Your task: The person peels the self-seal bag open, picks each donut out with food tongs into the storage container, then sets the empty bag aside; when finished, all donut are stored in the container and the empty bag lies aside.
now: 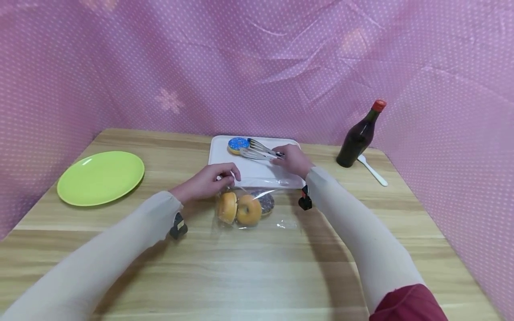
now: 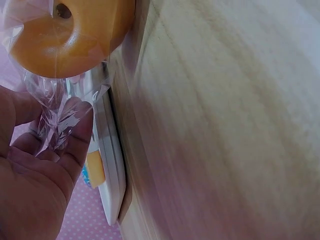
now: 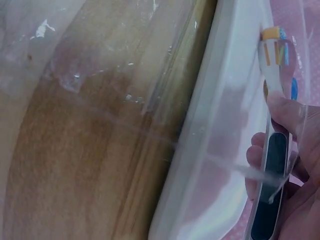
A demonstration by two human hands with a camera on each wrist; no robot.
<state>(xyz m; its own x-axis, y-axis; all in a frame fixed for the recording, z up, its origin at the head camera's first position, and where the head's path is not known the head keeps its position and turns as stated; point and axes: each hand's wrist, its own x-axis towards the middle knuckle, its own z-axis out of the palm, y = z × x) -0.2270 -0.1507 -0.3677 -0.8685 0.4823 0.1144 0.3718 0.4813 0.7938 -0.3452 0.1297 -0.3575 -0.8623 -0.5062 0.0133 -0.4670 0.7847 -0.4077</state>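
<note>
My left hand (image 1: 206, 180) holds the gathered edge of a clear plastic bag (image 2: 60, 122) between thumb and fingers. Inside the bag lie two plain golden doughnuts (image 1: 249, 211) and a dark sprinkled doughnut (image 1: 267, 202). Over the white tray (image 1: 257, 171), my right hand (image 1: 295, 159) grips metal serving tongs (image 3: 270, 62) with slotted heads. A blue-iced doughnut (image 1: 238, 144) is on the tray's far left part, at the tips of the tongs. Whether the tongs clamp it I cannot tell. In the right wrist view, the tong head hides part of this doughnut.
A green oval plate (image 1: 100, 178) lies at the left of the wooden table (image 1: 241, 276). To the right, a dark bottle with a red cap (image 1: 359, 138) stands beside a white spoon-like utensil (image 1: 373, 170). Pink dotted cloth (image 1: 257, 67) hangs behind the table.
</note>
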